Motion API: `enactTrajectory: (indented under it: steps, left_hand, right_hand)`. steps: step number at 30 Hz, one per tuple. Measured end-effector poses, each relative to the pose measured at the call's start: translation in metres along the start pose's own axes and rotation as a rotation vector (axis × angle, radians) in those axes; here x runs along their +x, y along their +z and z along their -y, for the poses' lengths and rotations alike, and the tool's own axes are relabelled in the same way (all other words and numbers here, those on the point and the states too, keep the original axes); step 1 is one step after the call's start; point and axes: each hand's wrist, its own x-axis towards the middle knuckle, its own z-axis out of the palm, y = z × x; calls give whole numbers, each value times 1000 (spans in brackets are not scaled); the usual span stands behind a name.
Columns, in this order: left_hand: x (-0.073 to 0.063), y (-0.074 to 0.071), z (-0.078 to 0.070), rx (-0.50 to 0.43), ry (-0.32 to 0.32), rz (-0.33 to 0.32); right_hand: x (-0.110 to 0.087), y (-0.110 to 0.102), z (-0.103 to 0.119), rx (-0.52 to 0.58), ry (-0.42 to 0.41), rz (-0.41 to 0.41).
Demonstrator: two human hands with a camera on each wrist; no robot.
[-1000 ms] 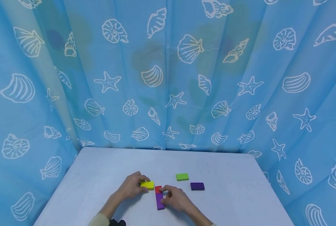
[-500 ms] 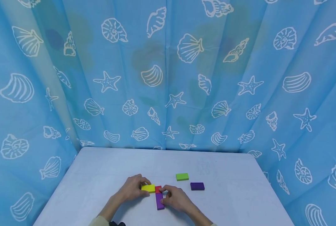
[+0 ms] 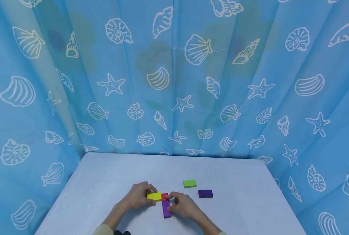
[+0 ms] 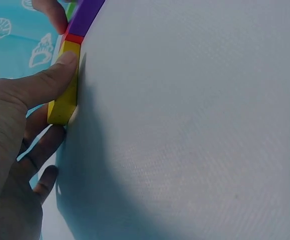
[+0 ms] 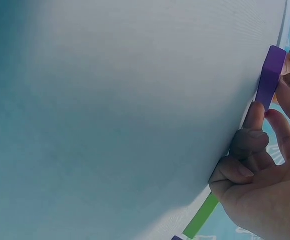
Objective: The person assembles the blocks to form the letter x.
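Observation:
My left hand [image 3: 138,195] pinches a yellow block [image 3: 154,196] between thumb and fingers, the thumb lying along its near side. The yellow block's right end meets a small red block [image 3: 164,196]. A purple block [image 3: 166,210] runs from the red one toward me, so the three form a corner. My right hand [image 3: 184,206] holds the red and purple blocks from the right, index finger at the red and thumb at the purple, other fingers curled under. In the right wrist view the purple block [image 5: 271,75] shows and the red is almost wholly hidden behind fingers.
A light green block [image 3: 189,183] lies on the white table [image 3: 236,209] beyond my right hand. To its right and closer is a dark purple block [image 3: 205,193]. A blue curtain [image 3: 174,78] with white shells hangs behind and beside the table.
My left hand has brought the yellow block right and slightly nearer, closing the small gap to the red block. The right hand and the other blocks stay in place.

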Motion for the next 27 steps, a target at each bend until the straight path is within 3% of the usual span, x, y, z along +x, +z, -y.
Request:
enactTrajectory:
  steps: [7, 27]
  left_hand:
    - [-2, 1, 0, -65, -25, 19]
    - [-1, 6, 3, -86, -29, 35]
  right_hand:
    - [0, -1, 1, 7, -12, 4]
    - [6, -11, 1, 17, -20, 67]
